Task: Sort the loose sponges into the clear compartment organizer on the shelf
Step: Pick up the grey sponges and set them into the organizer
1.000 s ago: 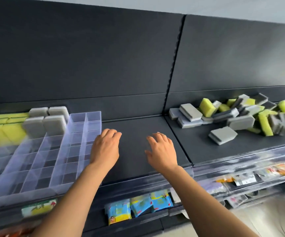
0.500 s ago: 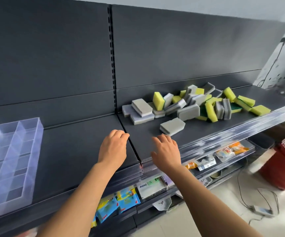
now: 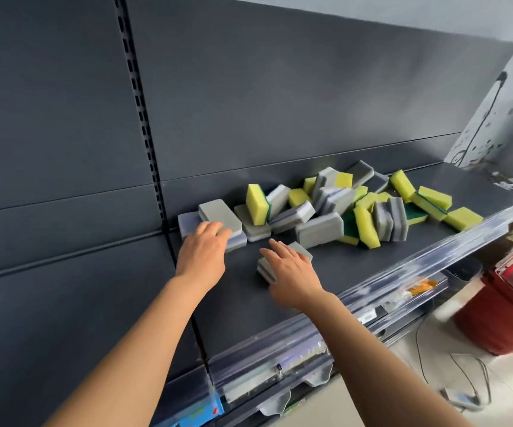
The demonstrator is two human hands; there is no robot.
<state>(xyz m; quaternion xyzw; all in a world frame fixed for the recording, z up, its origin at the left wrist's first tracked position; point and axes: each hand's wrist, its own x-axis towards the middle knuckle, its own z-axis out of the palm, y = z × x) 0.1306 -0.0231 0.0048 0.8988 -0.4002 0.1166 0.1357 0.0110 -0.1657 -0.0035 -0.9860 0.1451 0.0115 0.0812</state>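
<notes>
Both hands reach over the shelf [image 3: 372, 272] toward the sponge pile [image 3: 341, 211], left hand [image 3: 201, 257] loosely spread on its leftmost grey sponge [image 3: 218, 215], right hand [image 3: 292, 272] splayed, perhaps touching the lone grey sponge [image 3: 280, 260] just before the pile, ready to scoop.

The shelf [image 3: 357, 272] and its back panel [image 3: 280, 118] look like matt, dark grey painted metal, smooth with a faint sheen. Along the shelf's front runs a glossy clear plastic strip [image 3: 418, 269]. The grey sponges [image 3: 320, 231] show a rough, fibrous scouring face over soft foam; the yellow sponges [image 3: 463, 218] are matt, fine-pored foam, some backed with coarse green pad. The red bin [image 3: 501, 315] looks like smooth plastic.
</notes>
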